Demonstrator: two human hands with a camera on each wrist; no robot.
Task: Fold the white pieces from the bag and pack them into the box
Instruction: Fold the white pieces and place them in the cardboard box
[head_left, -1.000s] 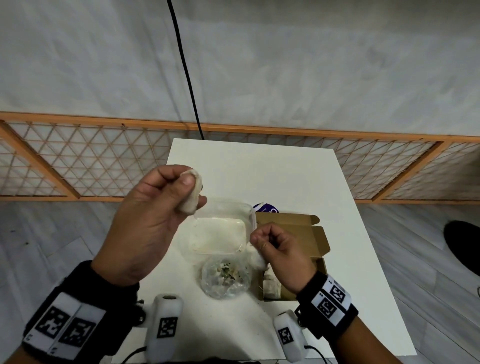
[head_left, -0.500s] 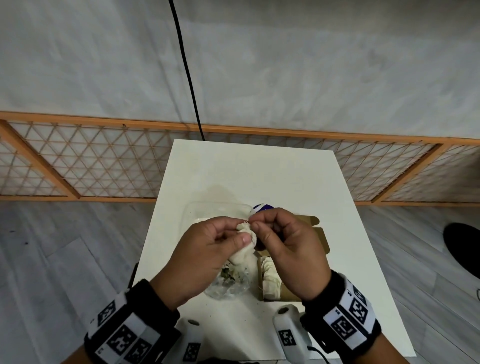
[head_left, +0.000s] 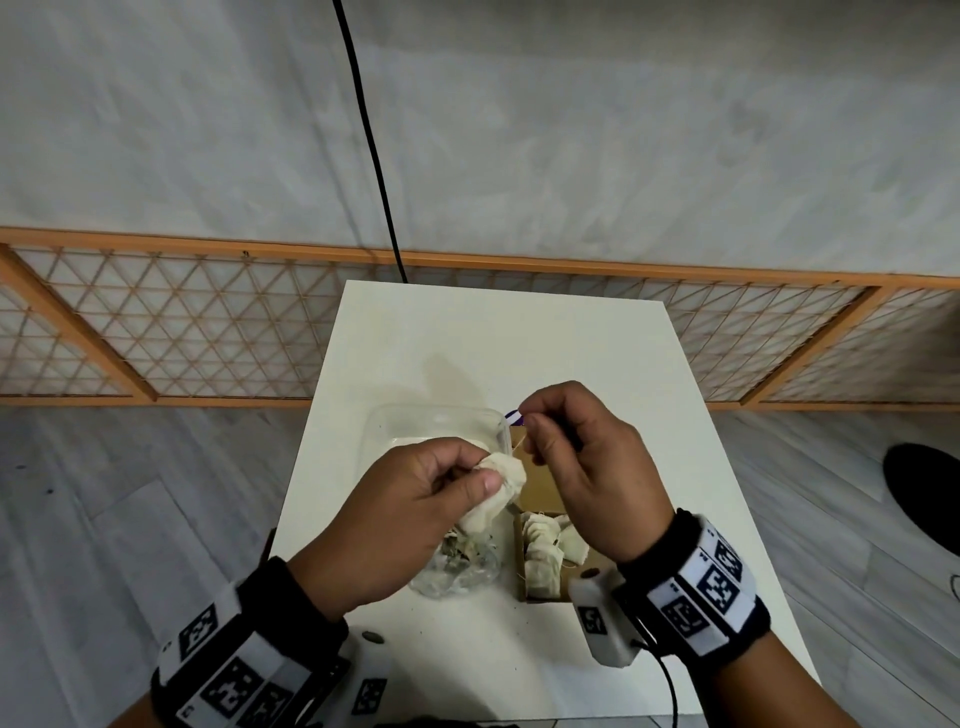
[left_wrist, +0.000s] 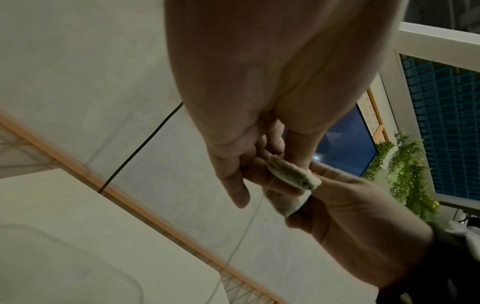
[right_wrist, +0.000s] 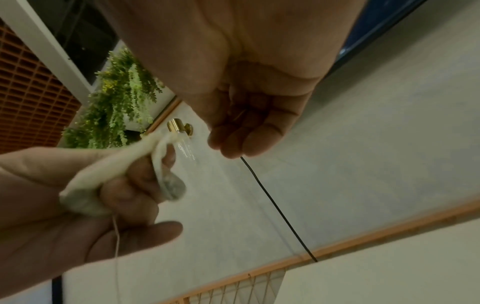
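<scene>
I see the left hand (head_left: 410, 512) above the white table (head_left: 467, 338), its thumb and curled fingers pinching a folded white tea bag (head_left: 501, 480). The right hand (head_left: 587, 467) is just beside it, its fingertips pressed together on the bag's thin string (head_left: 518, 442). Below them the cardboard box (head_left: 519, 566) holds more folded tea bags (head_left: 545, 545), with the clear plastic bag (head_left: 457, 569) just left of it.
</scene>
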